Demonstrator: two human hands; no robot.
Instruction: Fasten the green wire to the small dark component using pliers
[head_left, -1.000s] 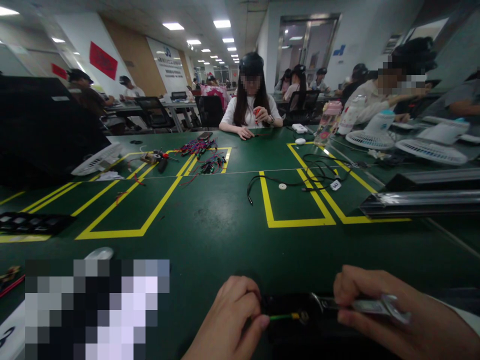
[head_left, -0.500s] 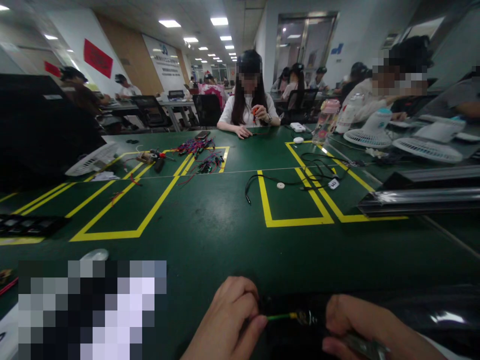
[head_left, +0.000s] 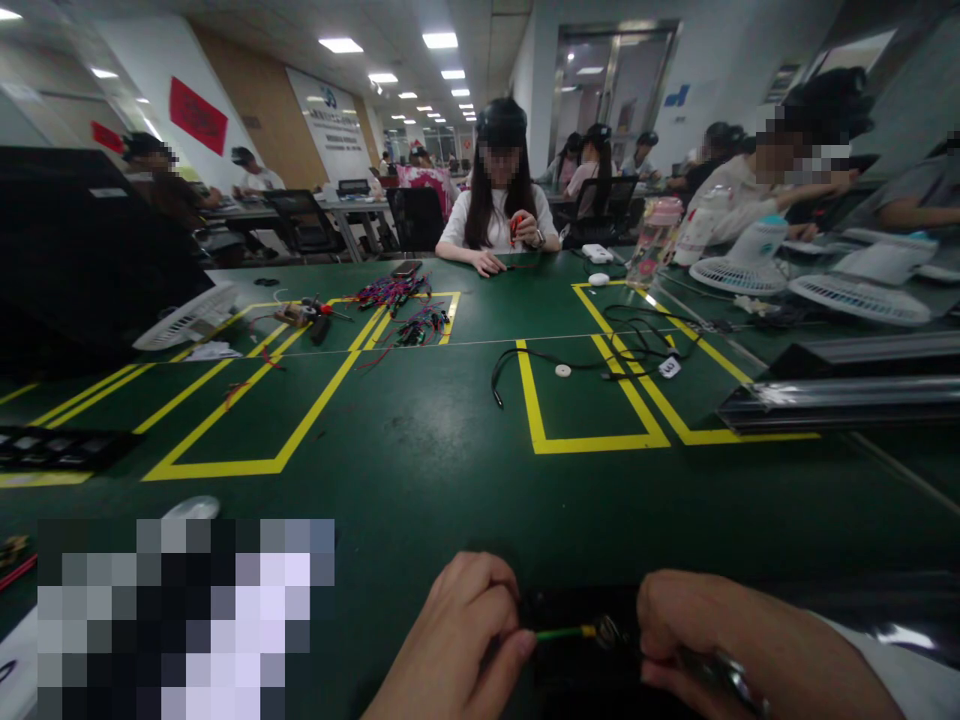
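Observation:
At the bottom centre, my left hand [head_left: 469, 625] pinches a thin green wire [head_left: 559, 634] that has a yellow sleeve at its right end. The sleeve meets a small ring-like metal part [head_left: 606, 632] over a dark object [head_left: 555, 675] whose shape is hard to make out. My right hand [head_left: 697, 640], just right of that part, is closed around a shiny metal tool [head_left: 731, 675]; its tip is hidden by the fingers.
Black cables [head_left: 540, 355] and a white disc [head_left: 562, 371] lie ahead on the green table [head_left: 420, 480]. Wire bundles [head_left: 394, 290] are further left. Shiny black strips [head_left: 847, 390] lie right. Across the table sits a person [head_left: 499, 215].
My right hand has turned and shifted slightly up and left, with the metal tool still in it. My left hand and the green wire have hardly moved.

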